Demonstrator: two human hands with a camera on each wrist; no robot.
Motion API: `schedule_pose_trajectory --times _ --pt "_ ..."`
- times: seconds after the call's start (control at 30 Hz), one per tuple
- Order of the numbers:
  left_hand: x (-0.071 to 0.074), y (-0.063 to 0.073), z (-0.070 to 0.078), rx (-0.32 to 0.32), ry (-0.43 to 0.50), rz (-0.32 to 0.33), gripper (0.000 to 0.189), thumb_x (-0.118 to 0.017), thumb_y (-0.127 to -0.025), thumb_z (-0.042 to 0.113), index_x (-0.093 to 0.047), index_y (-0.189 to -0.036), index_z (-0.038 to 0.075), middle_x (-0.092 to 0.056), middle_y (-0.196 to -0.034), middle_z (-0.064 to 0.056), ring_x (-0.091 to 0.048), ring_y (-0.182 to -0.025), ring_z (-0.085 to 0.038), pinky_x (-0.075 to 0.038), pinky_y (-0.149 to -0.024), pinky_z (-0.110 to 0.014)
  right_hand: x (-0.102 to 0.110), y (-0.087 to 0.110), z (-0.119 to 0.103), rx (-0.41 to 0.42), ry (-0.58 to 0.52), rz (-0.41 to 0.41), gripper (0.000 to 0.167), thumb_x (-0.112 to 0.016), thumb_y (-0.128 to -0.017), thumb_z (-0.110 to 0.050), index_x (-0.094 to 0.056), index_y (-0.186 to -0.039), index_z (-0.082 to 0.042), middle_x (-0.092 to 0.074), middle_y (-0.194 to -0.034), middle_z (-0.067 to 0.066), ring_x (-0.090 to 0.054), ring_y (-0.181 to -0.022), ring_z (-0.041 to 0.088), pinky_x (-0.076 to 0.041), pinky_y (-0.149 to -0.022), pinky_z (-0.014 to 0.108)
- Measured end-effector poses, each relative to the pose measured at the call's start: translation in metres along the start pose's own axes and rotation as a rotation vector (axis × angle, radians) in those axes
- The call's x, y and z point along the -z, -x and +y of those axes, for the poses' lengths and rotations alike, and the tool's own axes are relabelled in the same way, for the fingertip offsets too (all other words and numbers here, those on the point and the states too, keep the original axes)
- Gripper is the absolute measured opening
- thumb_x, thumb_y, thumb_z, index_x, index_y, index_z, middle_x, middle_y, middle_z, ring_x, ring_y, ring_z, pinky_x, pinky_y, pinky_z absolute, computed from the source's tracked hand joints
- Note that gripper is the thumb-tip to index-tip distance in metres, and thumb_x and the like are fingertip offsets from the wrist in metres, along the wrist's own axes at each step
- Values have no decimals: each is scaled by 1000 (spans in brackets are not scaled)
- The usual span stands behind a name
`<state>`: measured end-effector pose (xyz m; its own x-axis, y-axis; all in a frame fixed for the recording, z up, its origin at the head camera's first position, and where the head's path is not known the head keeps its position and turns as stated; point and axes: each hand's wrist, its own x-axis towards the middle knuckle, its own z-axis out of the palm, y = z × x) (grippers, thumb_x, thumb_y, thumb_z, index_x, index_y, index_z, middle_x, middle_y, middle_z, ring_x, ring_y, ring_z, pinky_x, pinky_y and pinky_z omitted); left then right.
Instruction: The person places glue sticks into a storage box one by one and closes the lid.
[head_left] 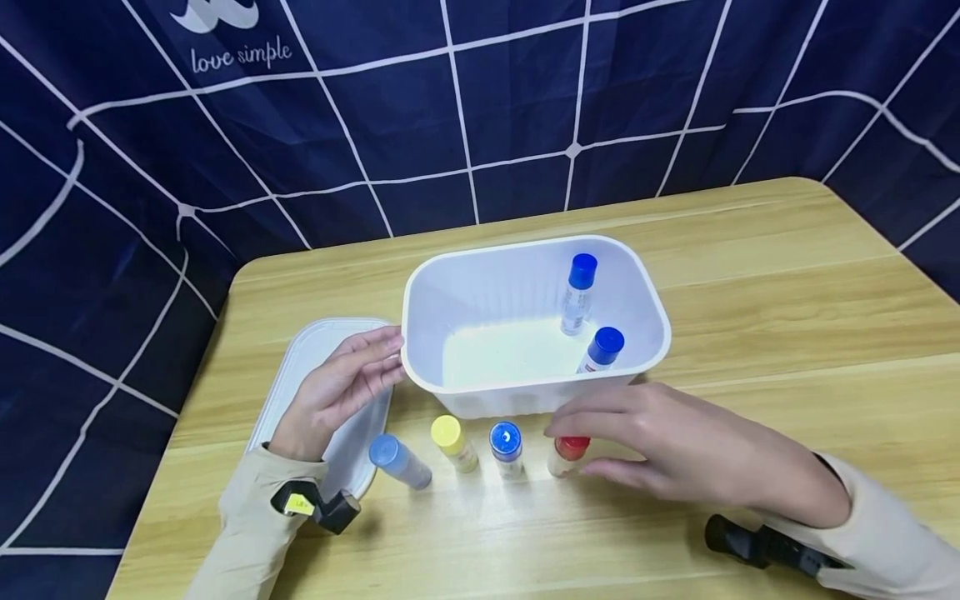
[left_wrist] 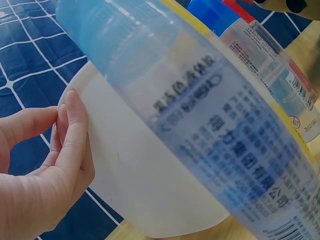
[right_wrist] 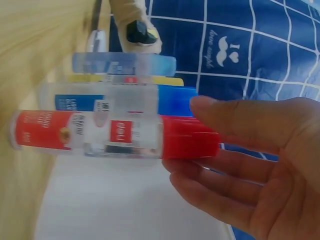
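My right hand [head_left: 660,442] grips the red cap of a clear glue bottle [right_wrist: 105,132], its fingers curled round the cap from above. The bottle stands upright on the table, in front of a white plastic bin [head_left: 525,398]. At the bin's left end, fingers of my left hand [head_left: 345,387] touch the outer wall near the rim. Left of the red-capped bottle stand a blue-capped glue bottle [head_left: 507,446], a yellow-capped one [head_left: 453,442] and a light-blue one [head_left: 400,461]. Inside the bin, two blue-capped bottles [head_left: 577,296] stand toward the right end.
A white lid [head_left: 300,358] lies on the wooden table [head_left: 772,317] left of the bin, partly under my left hand and forearm. Behind the table hangs a dark blue curtain [head_left: 510,108] with white lines.
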<state>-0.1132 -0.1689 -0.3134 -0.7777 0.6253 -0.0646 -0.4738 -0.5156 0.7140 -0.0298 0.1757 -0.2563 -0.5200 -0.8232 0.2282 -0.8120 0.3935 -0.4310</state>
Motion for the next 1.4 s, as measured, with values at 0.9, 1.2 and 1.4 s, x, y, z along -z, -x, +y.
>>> schedule_pose_trajectory --times 0.9,1.2,1.4 --pt "-1 0 1 -5 16 2 20 -49 -98 -4 -64 -113 -5 -68 -107 -17 -67 -100 -22 -54 -91 -30 -10 -7 11 -20 -105 5 26 -65 -94 -31 -68 -116 -17 -65 -99 -16 -55 -83 1 -55 -73 20" --pt "-2 1 1 1 13 13 20 -50 -98 -4 -64 -112 -5 -68 -106 -17 -67 -99 -21 -55 -91 -30 -11 -7 12 -20 -102 1 28 -64 -94 -30 -67 -118 -16 -66 -102 -15 -56 -85 1 -55 -75 20" --pt "-1 2 0 6 5 30 20 -49 -98 -4 -64 -112 -3 -69 -106 -16 -68 -99 -21 -55 -90 -29 -13 -6 12 -13 -107 -5 27 -64 -94 -29 -67 -118 -16 -66 -104 -14 -58 -89 1 -57 -79 23"
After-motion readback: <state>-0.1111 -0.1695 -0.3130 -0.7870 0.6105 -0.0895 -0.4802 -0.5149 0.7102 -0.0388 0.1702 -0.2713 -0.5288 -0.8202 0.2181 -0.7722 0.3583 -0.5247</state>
